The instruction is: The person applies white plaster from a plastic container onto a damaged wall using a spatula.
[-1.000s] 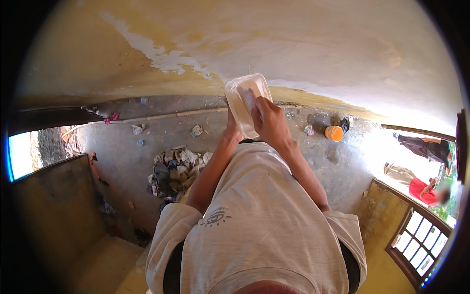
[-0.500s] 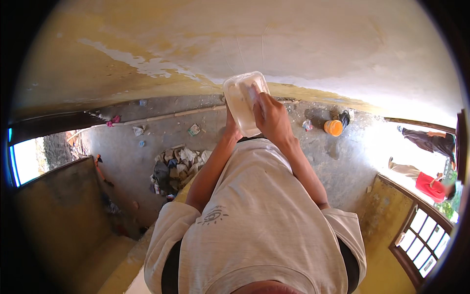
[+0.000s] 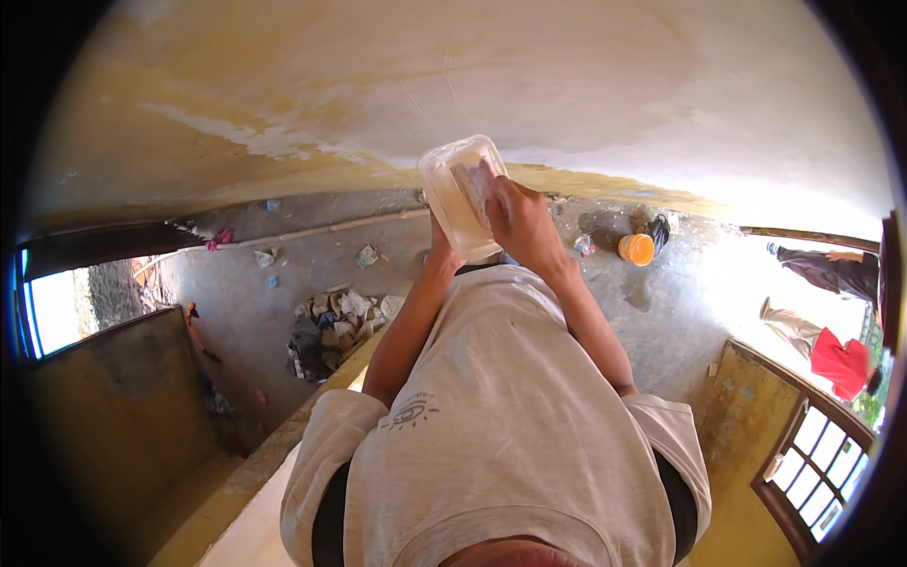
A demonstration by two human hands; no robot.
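Observation:
My left hand grips a translucent white plastic container, rectangular with rounded corners, and most of its fingers are hidden behind the container. Pale, whitish material lies inside it. My right hand reaches over the container's right side with its fingers closed and pointing in. A pale straight-edged piece shows beside those fingertips, but what it is I cannot make out. Close beyond the container stands a wall with patchy yellow paint and smooth whitish areas.
An orange bucket stands on the grey floor to the right, beside a black bag. At the left lie a heap of rags and scraps and a long pole. Two people are outside the bright opening at right, near a paned window.
The container and both hands have shifted slightly left. My right fingers have moved a little within the container, and a straight-edged piece now shows beside them. The people outside have changed posture.

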